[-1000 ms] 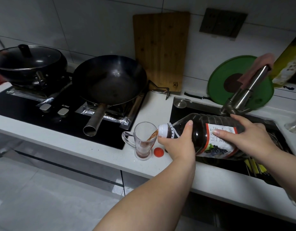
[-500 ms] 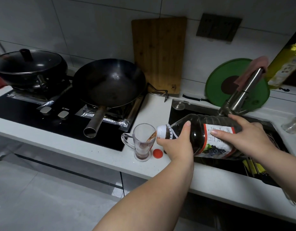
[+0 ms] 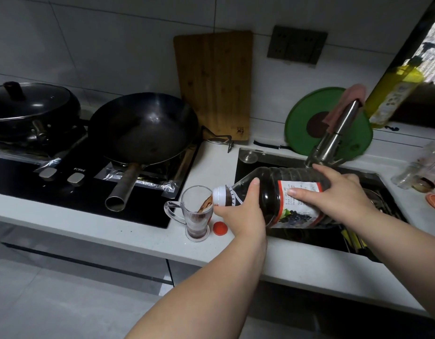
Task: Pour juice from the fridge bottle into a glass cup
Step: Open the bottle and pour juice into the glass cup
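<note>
My cup (image 3: 196, 216) stands on the surface (image 3: 143, 231), the cap (image 3: 220, 228) just right of it, the wok (image 3: 144, 129) behind, the sink (image 3: 245, 165) further right.

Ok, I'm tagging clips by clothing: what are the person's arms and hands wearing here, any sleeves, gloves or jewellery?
Nothing that shows. The left hand and right hand are bare: no gloves, rings or bracelets in view, and the visible nails look short and unpainted. The left forearm and right forearm are bare to the frame's edge, with no sleeve, cuff or watch.
</note>
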A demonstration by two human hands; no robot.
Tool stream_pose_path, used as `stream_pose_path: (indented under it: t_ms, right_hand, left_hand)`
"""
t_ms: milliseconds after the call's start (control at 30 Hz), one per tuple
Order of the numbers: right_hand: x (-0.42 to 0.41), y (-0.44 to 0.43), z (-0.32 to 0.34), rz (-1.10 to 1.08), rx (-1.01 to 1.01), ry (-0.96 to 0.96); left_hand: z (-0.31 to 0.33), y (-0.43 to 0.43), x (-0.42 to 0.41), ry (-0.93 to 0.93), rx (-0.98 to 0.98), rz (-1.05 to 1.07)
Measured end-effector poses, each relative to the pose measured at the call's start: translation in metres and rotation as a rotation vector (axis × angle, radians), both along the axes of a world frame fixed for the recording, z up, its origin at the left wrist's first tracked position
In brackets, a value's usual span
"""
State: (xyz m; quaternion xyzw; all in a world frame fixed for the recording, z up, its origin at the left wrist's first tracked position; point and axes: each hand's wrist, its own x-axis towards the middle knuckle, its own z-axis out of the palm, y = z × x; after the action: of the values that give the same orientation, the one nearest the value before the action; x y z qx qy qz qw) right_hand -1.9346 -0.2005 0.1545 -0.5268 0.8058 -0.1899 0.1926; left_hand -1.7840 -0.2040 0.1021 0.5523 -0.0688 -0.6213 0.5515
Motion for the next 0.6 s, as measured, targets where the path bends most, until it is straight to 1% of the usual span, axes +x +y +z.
stream_pose_path:
  t_ms: [233,600]
  right_hand:
    - [0.0002,-0.0028,-0.0013,0.009,-0.005,0.018]
    - [-0.0051,-0.0068,-0.0062,0.009,-0.013,0.028]
  left_hand:
    - [-0.0003,-0.0019,0.0004,-0.021,-0.003,0.01]
    - [-0.0033,-0.0024,-0.0041,-0.005,-0.023,0.058]
